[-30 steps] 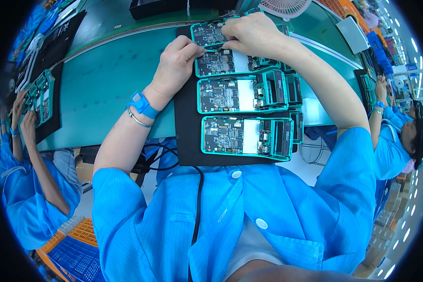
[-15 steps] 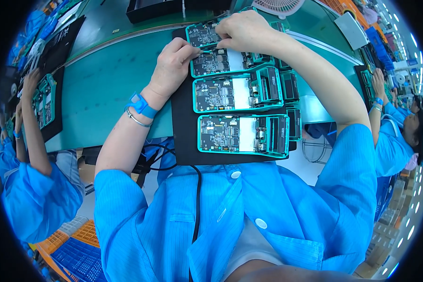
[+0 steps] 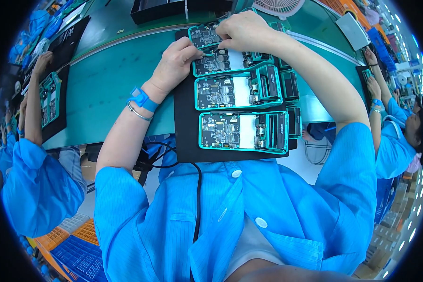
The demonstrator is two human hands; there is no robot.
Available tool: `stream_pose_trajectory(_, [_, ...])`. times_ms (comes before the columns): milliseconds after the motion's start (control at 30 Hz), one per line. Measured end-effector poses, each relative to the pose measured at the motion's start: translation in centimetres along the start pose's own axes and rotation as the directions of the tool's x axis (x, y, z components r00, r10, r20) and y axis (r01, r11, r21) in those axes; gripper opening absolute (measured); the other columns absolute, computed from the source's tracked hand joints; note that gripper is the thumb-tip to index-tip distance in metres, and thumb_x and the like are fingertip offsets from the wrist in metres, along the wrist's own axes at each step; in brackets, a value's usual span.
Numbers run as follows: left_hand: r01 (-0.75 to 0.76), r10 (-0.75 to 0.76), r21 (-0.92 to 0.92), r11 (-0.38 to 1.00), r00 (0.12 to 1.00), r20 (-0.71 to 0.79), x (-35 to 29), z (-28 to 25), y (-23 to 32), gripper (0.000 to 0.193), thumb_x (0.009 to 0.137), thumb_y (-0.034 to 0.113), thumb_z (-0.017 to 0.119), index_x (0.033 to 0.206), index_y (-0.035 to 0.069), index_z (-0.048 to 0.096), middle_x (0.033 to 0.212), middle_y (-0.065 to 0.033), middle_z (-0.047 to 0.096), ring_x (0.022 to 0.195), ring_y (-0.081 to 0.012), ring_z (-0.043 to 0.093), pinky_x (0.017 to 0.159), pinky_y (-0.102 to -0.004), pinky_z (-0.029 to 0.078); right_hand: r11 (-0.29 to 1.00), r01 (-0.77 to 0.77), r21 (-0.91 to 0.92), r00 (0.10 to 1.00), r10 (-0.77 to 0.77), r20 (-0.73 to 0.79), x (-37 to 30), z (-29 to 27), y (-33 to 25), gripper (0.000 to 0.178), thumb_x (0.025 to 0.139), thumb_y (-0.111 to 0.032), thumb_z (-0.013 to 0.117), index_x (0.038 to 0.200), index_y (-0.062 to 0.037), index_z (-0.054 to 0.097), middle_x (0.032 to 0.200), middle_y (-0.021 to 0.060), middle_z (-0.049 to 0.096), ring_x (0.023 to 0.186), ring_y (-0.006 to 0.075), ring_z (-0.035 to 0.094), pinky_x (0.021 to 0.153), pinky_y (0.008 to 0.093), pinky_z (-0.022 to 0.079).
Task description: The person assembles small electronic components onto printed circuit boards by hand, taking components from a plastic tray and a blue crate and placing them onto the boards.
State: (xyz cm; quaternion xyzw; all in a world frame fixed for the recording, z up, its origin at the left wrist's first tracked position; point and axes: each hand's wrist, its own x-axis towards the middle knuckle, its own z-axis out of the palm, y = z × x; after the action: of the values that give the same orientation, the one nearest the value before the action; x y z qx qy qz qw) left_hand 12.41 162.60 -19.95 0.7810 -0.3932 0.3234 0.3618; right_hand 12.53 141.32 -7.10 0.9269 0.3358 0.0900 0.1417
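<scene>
Several open handheld devices with teal frames and exposed circuit boards lie in a column on a black mat (image 3: 185,136). My left hand (image 3: 175,63) is closed in a pinch at the left edge of the second-farthest device (image 3: 203,68); a small teal bit shows at its fingertips, too small to name. Over the farthest device (image 3: 203,35) my right hand (image 3: 246,32) curls with fingers pressed together, and what they hold is hidden. Nearer to me lie a third device (image 3: 215,93) and the nearest device (image 3: 221,131), untouched. Each has a white panel beside its board.
The green table (image 3: 113,80) extends left of the mat. A black tray (image 3: 160,10) and a white fan grille (image 3: 278,6) stand at the back. Co-workers in blue sit on both sides, one with a similar device (image 3: 50,101). A black cable (image 3: 198,188) hangs at my front.
Both my hands keep nearly the same places, with slight finger movement on the left. The co-workers' hands at both sides have shifted. The whole view has moved slightly.
</scene>
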Motion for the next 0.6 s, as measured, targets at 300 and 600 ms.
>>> stream_pose_trajectory(300, [0.182,-0.191,-0.112,0.977,0.978,-0.079,-2.5,-2.0,4.8,0.011,0.084,-0.001,0.076,0.094,0.001,0.074,0.089,-0.0092,0.063,0.080,-0.0252,0.068,0.068,-0.0335,0.055,0.993,0.099,0.065,0.971,-0.083,-0.222,-4.2,-1.0,-0.8,0.030,0.086,-0.035,0.076,0.081,-0.0068,0.067,0.079,0.0070,0.066,0.072,0.0264,0.068,0.064,0.0396,0.052])
stream_pose_trajectory(600, [0.228,-0.237,-0.110,0.968,0.968,-0.081,-4.2,-1.5,7.4,0.013,0.083,-0.003,0.075,0.095,0.002,0.073,0.089,-0.0095,0.062,0.082,-0.0263,0.067,0.069,-0.0362,0.054,0.996,0.073,0.044,0.992,-0.068,-0.107,-6.1,-1.3,-3.2,0.026,0.088,-0.034,0.073,0.085,-0.0090,0.077,0.078,0.0085,0.073,0.074,0.0260,0.074,0.068,0.0392,0.059])
